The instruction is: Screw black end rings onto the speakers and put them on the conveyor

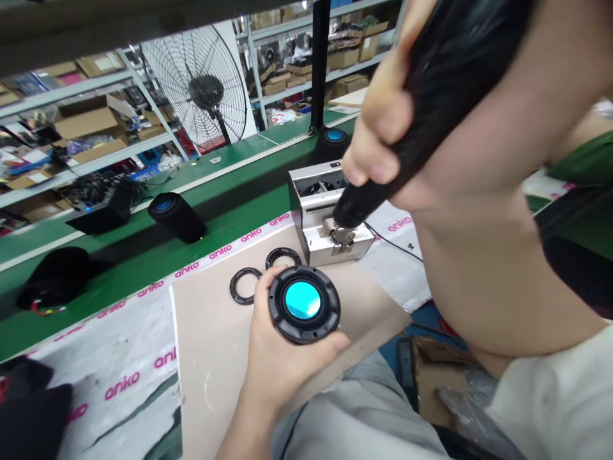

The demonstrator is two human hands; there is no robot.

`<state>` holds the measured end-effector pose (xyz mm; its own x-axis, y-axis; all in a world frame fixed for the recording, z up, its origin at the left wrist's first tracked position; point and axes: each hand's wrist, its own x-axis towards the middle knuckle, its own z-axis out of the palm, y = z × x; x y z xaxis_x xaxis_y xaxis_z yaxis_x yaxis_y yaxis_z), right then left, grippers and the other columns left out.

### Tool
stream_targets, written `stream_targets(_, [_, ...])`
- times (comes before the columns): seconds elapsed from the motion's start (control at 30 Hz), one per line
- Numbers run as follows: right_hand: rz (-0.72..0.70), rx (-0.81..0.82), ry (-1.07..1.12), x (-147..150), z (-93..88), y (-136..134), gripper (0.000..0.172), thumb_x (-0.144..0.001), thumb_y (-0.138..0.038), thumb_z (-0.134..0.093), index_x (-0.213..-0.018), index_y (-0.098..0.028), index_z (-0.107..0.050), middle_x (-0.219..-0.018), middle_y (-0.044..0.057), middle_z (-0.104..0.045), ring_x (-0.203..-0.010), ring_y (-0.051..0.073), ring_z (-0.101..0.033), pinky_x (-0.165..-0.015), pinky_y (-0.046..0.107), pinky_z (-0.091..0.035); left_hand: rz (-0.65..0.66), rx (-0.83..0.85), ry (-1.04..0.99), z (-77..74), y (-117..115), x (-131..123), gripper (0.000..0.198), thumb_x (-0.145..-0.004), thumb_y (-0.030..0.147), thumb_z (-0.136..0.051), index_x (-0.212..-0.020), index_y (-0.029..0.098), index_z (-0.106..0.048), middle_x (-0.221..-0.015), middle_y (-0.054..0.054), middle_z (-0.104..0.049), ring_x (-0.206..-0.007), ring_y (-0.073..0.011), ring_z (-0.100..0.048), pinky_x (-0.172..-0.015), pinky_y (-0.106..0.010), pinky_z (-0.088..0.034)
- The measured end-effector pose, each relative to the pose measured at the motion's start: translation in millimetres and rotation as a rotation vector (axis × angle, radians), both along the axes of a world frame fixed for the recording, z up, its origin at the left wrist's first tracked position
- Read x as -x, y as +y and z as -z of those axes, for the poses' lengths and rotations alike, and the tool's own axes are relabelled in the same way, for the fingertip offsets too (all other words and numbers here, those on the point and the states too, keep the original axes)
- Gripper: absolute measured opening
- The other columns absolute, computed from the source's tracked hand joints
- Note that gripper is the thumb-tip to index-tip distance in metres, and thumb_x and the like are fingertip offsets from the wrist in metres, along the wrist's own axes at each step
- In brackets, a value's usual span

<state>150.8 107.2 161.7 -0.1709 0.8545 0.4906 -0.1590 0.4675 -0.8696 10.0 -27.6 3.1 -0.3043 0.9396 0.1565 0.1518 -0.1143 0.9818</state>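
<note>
My left hand (282, 358) is closed round a black round speaker (282, 313), whose end with a shiny blue disc and a black ring faces up toward me. In my right hand (383, 134) is a black electric screwdriver (426, 108), gripped along its body and slanting down to the left. Its lower end is at the front of a silver screw feeder (313, 239); the bit's tip is hard to make out. Two loose black rings lie just beyond the speaker, one ring (246, 285) at the left and another ring (283, 257) beside the feeder.
A beige board (211, 338) lies on white sheeting printed in pink. Behind runs a green conveyor (239, 198) carrying a black speaker (177, 217) and another speaker (332, 142). A dark post (320, 64) rises beyond the feeder. A large fan (201, 89) stands before loaded shelves.
</note>
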Motion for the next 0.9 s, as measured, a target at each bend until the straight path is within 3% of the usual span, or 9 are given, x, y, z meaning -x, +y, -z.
stream_targets(0.07, [-0.007, -0.112, 0.282, -4.2, 24.8, 17.2, 0.061, -0.067, -0.068, -0.093, -0.072, -0.022, -0.052, -0.058, -0.003, -0.042, -0.046, 0.012, -0.044, -0.034, 0.031, -0.03, -0.012, -0.016, -0.012, 0.6, 0.2, -0.7, 0.093, -0.061, 0.051, -0.105, -0.138, 0.028, -0.058, -0.134, -0.008, -0.071, -0.117, -0.0333, -0.077, -0.095, -0.042, -0.065])
stream_targets(0.2, [-0.014, -0.073, 0.3, -4.7, 65.2, 44.7, 0.056, -0.077, -0.062, -0.091, -0.066, -0.021, -0.053, -0.05, -0.003, -0.047, -0.037, 0.013, -0.044, -0.031, 0.031, -0.028, 0.013, -0.051, -0.028, 1.4, 3.4, 3.6, 0.104, -0.05, 0.066, -0.107, -0.134, 0.027, -0.061, -0.128, -0.008, -0.073, -0.112, -0.0328, -0.079, -0.093, -0.04, -0.066])
stream_targets(0.33, [-0.069, -0.046, 0.28, -2.4, 77.9, 52.4, 0.054, -0.081, -0.063, -0.087, -0.072, -0.02, -0.056, -0.05, -0.003, -0.05, -0.033, 0.013, -0.044, -0.03, 0.03, -0.028, -0.004, -0.1, 0.054, 5.3, 5.5, 9.8, 0.119, -0.035, 0.081, -0.101, -0.135, 0.028, -0.063, -0.13, -0.008, -0.073, -0.112, -0.0344, -0.079, -0.096, -0.041, -0.065])
stream_targets(0.47, [-0.111, 0.009, 0.243, -4.1, 80.2, 53.3, 0.06, -0.082, -0.068, -0.084, -0.071, -0.02, -0.05, -0.049, -0.004, -0.049, -0.031, 0.013, -0.043, -0.029, 0.029, -0.029, -0.033, -0.159, 0.134, 12.3, 4.8, 12.4, 0.133, -0.038, 0.086, -0.096, -0.152, 0.031, -0.055, -0.139, -0.011, -0.07, -0.124, -0.0377, -0.075, -0.103, -0.043, -0.062])
stream_targets(0.57, [-0.126, 0.07, 0.231, -10.6, 71.3, 45.2, 0.064, -0.076, -0.074, -0.086, -0.071, -0.021, -0.051, -0.049, -0.004, -0.05, -0.031, 0.013, -0.042, -0.028, 0.03, -0.032, 0.012, -0.282, 0.168, 16.0, 4.6, 13.4, 0.139, -0.044, 0.078, -0.099, -0.165, 0.043, -0.042, -0.145, -0.007, -0.069, -0.129, -0.0345, -0.074, -0.109, -0.041, -0.059])
stream_targets(0.67, [-0.112, 0.054, 0.256, -18.5, 44.5, 26.3, 0.064, -0.07, -0.077, -0.086, -0.076, -0.022, -0.055, -0.052, -0.008, -0.051, -0.035, 0.012, -0.044, -0.032, 0.03, -0.037, 0.096, -0.371, 0.21, 16.9, 4.5, 15.6, 0.125, -0.05, 0.07, -0.101, -0.162, 0.05, -0.049, -0.155, -0.004, -0.065, -0.142, -0.0342, -0.066, -0.122, -0.042, -0.052])
stream_targets(0.73, [-0.159, 0.071, 0.258, -20.6, 21.7, 11.4, 0.063, -0.086, -0.083, -0.065, -0.073, -0.023, -0.05, -0.051, -0.01, -0.045, -0.037, 0.008, -0.041, -0.039, 0.027, -0.04, 0.129, -0.338, 0.208, 16.5, 3.5, 17.2, 0.121, -0.052, 0.067, -0.102, -0.16, 0.049, -0.053, -0.161, -0.004, -0.061, -0.149, -0.036, -0.06, -0.128, -0.044, -0.046])
stream_targets(0.8, [-0.258, -0.015, 0.32, -17.4, 2.2, -1.5, 0.068, -0.097, -0.083, -0.037, -0.069, -0.022, -0.047, -0.053, -0.009, -0.042, -0.037, 0.003, -0.039, -0.043, 0.022, -0.039, 0.145, -0.278, 0.157, 15.9, 1.8, 17.8, 0.121, -0.054, 0.068, -0.102, -0.161, 0.05, -0.05, -0.164, -0.004, -0.059, -0.152, -0.0366, -0.058, -0.129, -0.045, -0.045])
stream_targets(0.9, [-0.466, -0.177, 0.302, -3.4, -15.7, -14.4, 0.076, -0.1, -0.08, -0.008, -0.067, -0.021, -0.044, -0.058, -0.007, -0.035, -0.035, 0.002, -0.037, -0.043, 0.021, -0.038, 0.185, -0.23, 0.048, 15.8, -1.3, 15.9, 0.106, -0.071, 0.063, -0.098, -0.163, 0.048, -0.049, -0.165, -0.005, -0.058, -0.151, -0.035, -0.059, -0.127, -0.044, -0.048])
